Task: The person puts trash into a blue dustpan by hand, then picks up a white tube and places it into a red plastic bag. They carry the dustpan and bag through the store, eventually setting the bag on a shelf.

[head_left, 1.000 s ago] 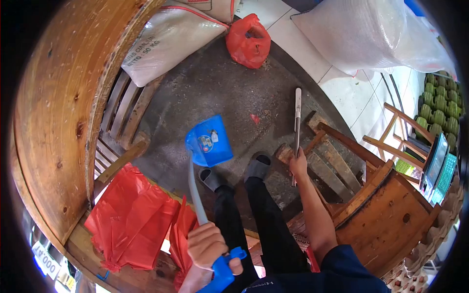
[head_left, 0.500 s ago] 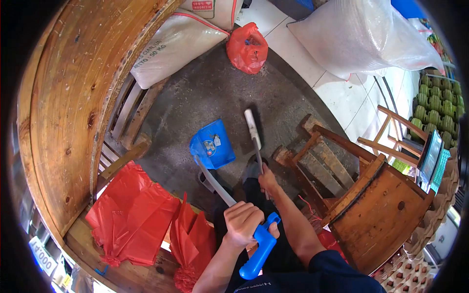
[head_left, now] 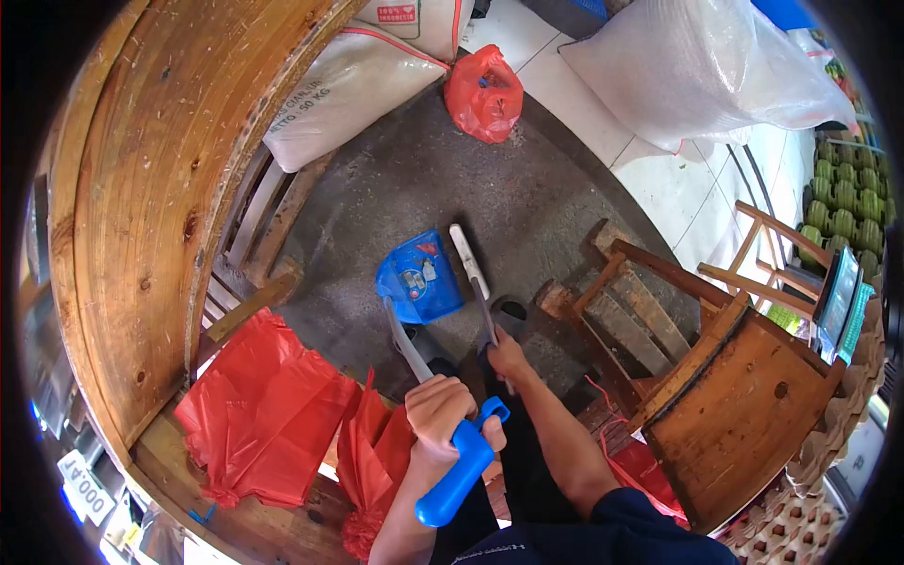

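Observation:
My left hand [head_left: 440, 414] is closed round the top of a long-handled dustpan, just above its blue hand grip [head_left: 457, 476]. The dustpan's blue scoop [head_left: 441, 299] rests on the dark floor, with small scraps and a reddish bit inside. Lower down the shaft of a broom, my right hand [head_left: 508, 358] has its fingers wrapped round the grey handle. The broom's narrow white head [head_left: 462, 252] is at the floor right beside the scoop's open right edge. Its bristles are mostly hidden from above.
A knotted red plastic bag [head_left: 484, 94] sits on the floor ahead, near white sacks [head_left: 358, 89]. Wooden stools [head_left: 744, 405] stand at right. A curved wooden panel [head_left: 141, 207] rises at left, with red plastic bags [head_left: 268, 405] on a bench below it.
The broom head has swung left, up to the dustpan's edge, and a reddish scrap now shows in the scoop. My left hand and the blue grip have shifted left.

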`<state>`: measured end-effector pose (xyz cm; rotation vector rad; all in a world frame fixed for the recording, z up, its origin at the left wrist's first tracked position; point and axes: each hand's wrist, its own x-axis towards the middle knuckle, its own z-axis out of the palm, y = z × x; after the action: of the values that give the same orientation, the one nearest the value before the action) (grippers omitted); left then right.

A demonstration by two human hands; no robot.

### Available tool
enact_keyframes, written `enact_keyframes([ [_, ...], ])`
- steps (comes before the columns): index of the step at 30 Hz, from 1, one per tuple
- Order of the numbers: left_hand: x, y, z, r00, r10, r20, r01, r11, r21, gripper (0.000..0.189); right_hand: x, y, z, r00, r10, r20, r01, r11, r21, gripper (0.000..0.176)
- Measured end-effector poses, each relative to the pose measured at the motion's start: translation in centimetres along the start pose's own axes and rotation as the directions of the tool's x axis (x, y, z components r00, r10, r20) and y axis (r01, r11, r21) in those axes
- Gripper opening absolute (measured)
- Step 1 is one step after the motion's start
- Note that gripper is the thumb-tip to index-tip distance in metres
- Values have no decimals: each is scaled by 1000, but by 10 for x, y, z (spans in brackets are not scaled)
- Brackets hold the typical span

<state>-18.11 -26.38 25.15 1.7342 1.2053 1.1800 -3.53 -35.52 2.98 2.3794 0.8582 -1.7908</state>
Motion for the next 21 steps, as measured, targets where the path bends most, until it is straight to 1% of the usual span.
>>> enact_keyframes([
  [1,-8,-4,0,1000,-15,9,15,1000,3,38,-22,-11,-15,996,5,87,-12,996,86,64],
  [2,-11,-7,-2,999,-32,16,32,999,9,38,-25,-5,-20,996,2,85,-9,996,85,64],
  [3,-12,-7,-4,1000,-28,3,28,999,17,39,-29,5,-25,993,-108,-39,106,994,-34,64],
  [4,-11,-6,-5,999,-32,0,32,999,18,39,-29,13,-25,963,-225,-146,201,966,-164,64],
  [5,-11,-6,-7,999,-27,-30,27,1000,1,40,-18,14,-21,914,-284,-289,243,955,-169,63],
  [6,-11,-6,-8,998,-21,-60,20,1000,-18,40,-3,12,-14,915,-283,-288,242,955,-171,63],
  [8,-13,-7,-10,997,-32,-70,31,999,-22,40,36,5,13,920,-67,-386,14,990,-139,61],
  [9,-14,-7,-11,996,-45,-75,43,999,-28,40,53,15,35,969,13,-247,-51,988,-147,61],
  [10,-15,-7,-13,995,-53,-79,50,998,-34,40,48,17,36,968,8,-252,-47,987,-153,61],
  [11,-16,-6,-15,996,-56,-73,54,998,-38,40,39,23,37,999,-19,-42,13,990,-137,61],
  [13,-17,-3,-22,996,-65,-58,63,997,-34,40,3,28,28,985,-48,167,68,991,-114,61],
  [15,-18,-4,-31,997,-70,-33,69,997,-32,40,-45,16,2,989,-134,-57,132,990,-41,59],
  [16,-20,-5,-34,997,-78,-18,78,997,-27,40,-44,7,1,989,-137,-49,135,990,-43,59],
  [18,-23,-8,-39,996,-91,5,91,996,-22,40,-28,-10,-3,963,-59,-263,45,997,-59,59],
  [19,-26,-10,-40,996,-91,10,91,996,-21,40,-8,-16,10,958,34,-285,-31,999,12,62],
  [20,-27,-12,-42,996,-93,18,93,995,-21,40,3,-19,27,959,28,-283,-27,1000,10,62],
  [21,-27,-14,-43,995,-93,21,94,995,-24,40,7,-29,42,986,115,-117,-109,993,53,63],
])
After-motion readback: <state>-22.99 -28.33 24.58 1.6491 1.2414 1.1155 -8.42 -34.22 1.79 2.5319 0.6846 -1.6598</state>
